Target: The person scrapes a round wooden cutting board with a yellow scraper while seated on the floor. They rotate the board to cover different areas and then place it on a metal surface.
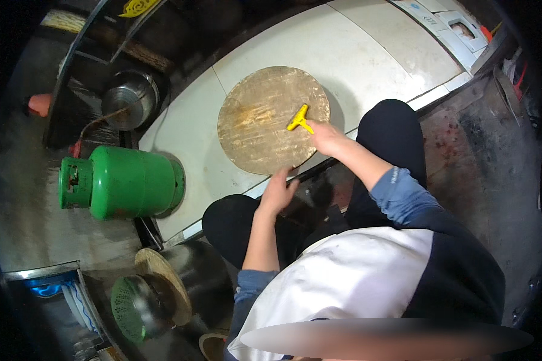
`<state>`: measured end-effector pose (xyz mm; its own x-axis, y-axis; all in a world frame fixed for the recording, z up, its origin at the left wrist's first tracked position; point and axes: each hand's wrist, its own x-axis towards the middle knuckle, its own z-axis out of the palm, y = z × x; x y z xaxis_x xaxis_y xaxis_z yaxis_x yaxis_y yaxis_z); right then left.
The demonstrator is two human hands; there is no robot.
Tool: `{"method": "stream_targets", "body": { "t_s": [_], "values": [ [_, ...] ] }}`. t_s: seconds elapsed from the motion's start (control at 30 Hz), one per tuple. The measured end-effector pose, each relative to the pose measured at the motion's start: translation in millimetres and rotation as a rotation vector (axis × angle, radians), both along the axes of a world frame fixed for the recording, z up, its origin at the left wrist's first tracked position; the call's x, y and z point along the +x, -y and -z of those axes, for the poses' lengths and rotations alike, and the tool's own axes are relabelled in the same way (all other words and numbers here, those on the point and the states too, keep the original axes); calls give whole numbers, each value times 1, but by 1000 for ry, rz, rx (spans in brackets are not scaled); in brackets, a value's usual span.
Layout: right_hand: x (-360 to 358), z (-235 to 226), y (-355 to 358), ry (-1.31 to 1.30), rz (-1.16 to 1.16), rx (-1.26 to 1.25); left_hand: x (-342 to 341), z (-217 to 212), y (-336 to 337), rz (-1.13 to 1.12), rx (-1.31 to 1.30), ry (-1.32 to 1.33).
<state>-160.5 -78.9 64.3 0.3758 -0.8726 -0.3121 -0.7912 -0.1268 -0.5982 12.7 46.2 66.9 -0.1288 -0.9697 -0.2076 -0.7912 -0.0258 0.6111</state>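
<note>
My right hand [326,138] is closed round the handle of a yellow T-shaped peeler [299,118]. The peeler's wide head is over the right part of a round wooden board [262,135], whose top is worn and scratched. Whether the head touches the wood I cannot tell. At the board's near edge is my left hand [277,191], holding nothing, with its thumb apart from the fingers. Its fingertips reach the rim of the board. The board rests flat on a pale tiled surface [367,66] in front of my knees.
A green gas cylinder [135,182] stands left of the board, with a metal pot [129,101] beyond it. Near my left side are a round wooden lid [162,283] and a green strainer [128,307]. White containers [457,30] stand at the far right.
</note>
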Motion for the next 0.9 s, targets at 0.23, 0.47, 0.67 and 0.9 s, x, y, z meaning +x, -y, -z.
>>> {"method": "stream_targets", "body": {
  "t_s": [0.23, 0.47, 0.67, 0.9],
  "values": [
    [-35, -17, -34, -13, 53, 8, 41, 50, 69, -370, -288, 108],
    [-3, 3, 32, 41, 194, -110, 20, 79, 93, -531, -237, 451],
    [-14, -3, 31, 22, 83, -105, 31, 73, 93, -581, -228, 451],
    [21, 9, 93, 37, 211, -126, 27, 69, 96, -561, -197, 435]
  ]
}}
